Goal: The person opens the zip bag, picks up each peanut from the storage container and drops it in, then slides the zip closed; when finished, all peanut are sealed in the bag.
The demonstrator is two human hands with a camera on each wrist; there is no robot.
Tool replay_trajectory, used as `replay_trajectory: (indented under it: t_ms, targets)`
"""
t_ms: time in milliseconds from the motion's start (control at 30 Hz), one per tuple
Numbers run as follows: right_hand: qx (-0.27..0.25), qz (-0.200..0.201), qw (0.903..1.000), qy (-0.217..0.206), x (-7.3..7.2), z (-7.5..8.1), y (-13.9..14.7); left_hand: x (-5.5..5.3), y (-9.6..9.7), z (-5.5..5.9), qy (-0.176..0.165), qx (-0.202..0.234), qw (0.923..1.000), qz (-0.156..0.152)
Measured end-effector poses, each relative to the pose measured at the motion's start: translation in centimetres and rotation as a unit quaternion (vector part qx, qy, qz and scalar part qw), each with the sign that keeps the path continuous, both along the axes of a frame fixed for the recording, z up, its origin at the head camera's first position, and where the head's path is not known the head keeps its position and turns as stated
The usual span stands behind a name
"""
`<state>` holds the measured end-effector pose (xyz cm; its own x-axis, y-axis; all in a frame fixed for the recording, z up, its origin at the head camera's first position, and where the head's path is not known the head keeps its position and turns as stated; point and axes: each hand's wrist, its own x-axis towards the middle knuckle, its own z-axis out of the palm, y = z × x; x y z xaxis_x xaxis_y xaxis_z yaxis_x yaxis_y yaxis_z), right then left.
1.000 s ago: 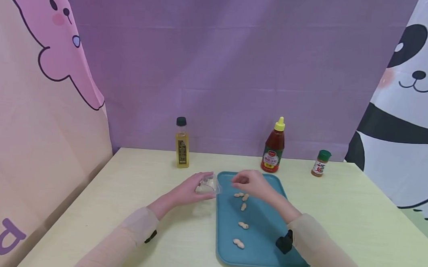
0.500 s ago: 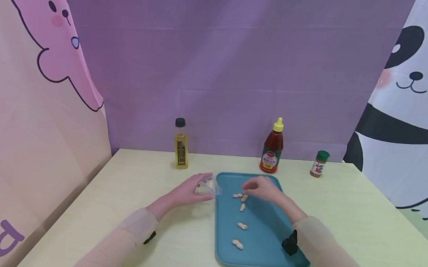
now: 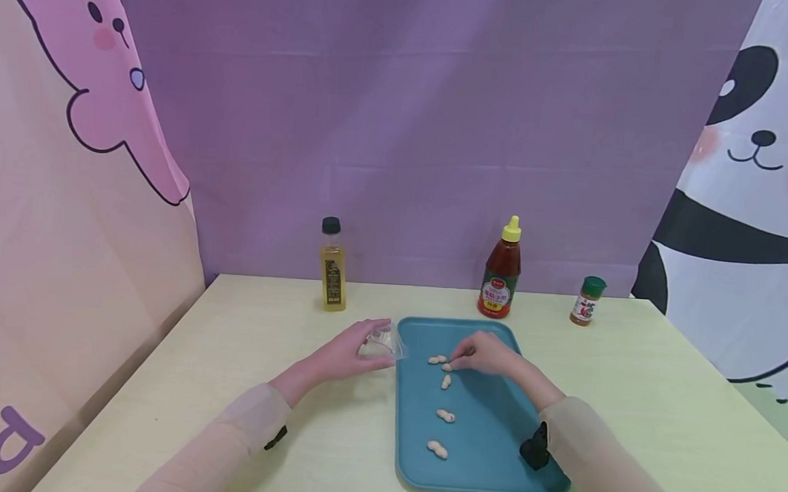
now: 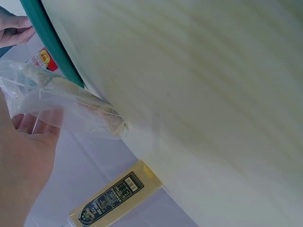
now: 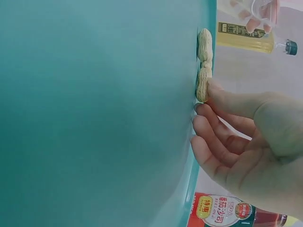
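My left hand holds a clear plastic bag at the left edge of the blue tray. In the left wrist view, tan peanuts show blurred through the film of the bag. Over the far part of the tray, my right hand pinches a peanut between thumb and fingertips. Another peanut lies end to end with the pinched one in the right wrist view. Closer to the front of the tray are a small peanut, a longer peanut and the nearest peanut.
At the back of the pale wooden table stand an oil bottle, a ketchup bottle and a small green-capped jar. The ketchup is right behind the tray. A purple cloth hangs behind the table.
My right hand has moved from beside the bag to the right and down onto the tray, and its fingers have closed on a peanut. My left hand keeps its place with the bag.
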<state>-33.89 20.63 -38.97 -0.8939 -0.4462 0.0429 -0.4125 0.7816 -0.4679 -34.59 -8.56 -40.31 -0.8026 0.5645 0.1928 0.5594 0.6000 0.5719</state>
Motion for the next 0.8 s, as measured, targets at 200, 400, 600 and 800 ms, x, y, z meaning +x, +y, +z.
replay_trajectory:
  t_ms: [200,400,600,800]
  targets:
    - [-0.008,-0.004,1.0,-0.004,0.0,0.0,0.4,0.2,0.1,0.2,-0.005,0.0,1.0,0.002]
    - [-0.023,0.007,0.9997,0.009,-0.1,0.0,1.0,0.1,0.1,0.1,-0.002,-0.001,1.0,0.002]
    - [-0.026,0.015,0.9995,0.01,-0.3,-0.2,1.3,0.0,0.1,0.0,-0.001,-0.003,1.0,0.002]
    - [-0.021,0.019,0.9996,-0.001,-0.3,-0.2,1.4,0.0,0.1,0.0,-0.005,-0.003,1.0,0.004]
